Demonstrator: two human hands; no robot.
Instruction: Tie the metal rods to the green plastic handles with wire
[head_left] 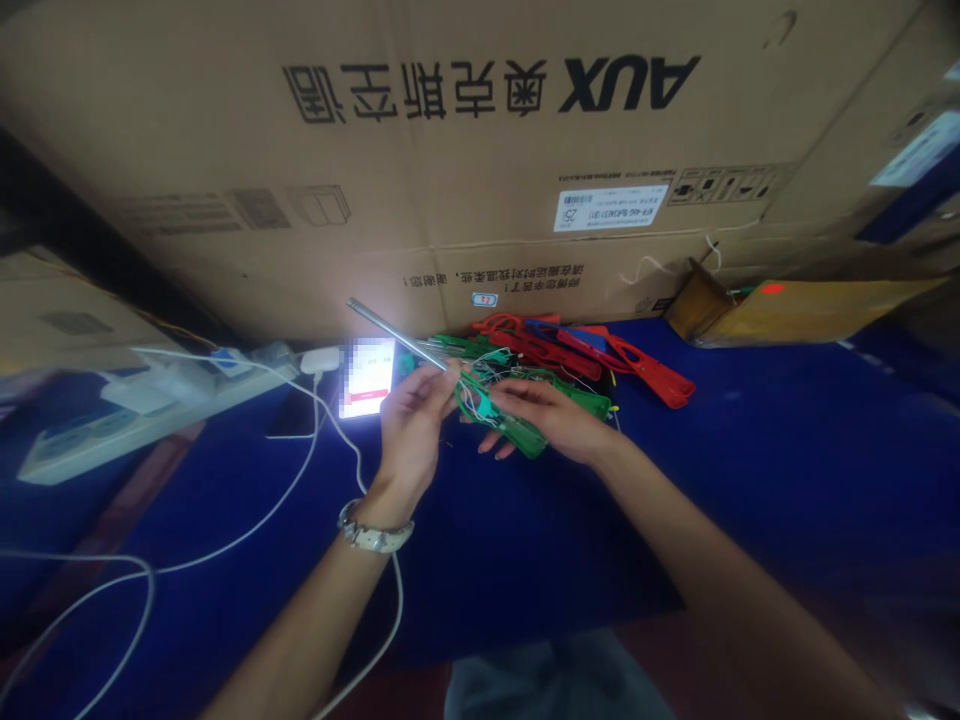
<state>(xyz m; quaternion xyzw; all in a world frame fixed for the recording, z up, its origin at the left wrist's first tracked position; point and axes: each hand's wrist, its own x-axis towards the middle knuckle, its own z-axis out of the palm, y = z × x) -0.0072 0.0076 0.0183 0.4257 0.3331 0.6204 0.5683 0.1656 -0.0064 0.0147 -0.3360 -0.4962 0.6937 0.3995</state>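
My left hand [411, 420], with a watch at the wrist, is closed around a thin metal rod [390, 331] that slants up to the left. My right hand [551, 418] grips a green plastic tag [517, 430] with a thin wire loop at its end. The rod's lower end meets the loop between the two hands. Just behind them lies a heap of green tags [465, 348] and red tags [600, 355] on a blue cloth [750, 460].
A lit phone [366, 377] lies left of my hands, with white cables [300, 480] running to a power strip [135, 410]. A large cardboard box [480, 150] walls the back. A small open carton [787, 305] sits at the right.
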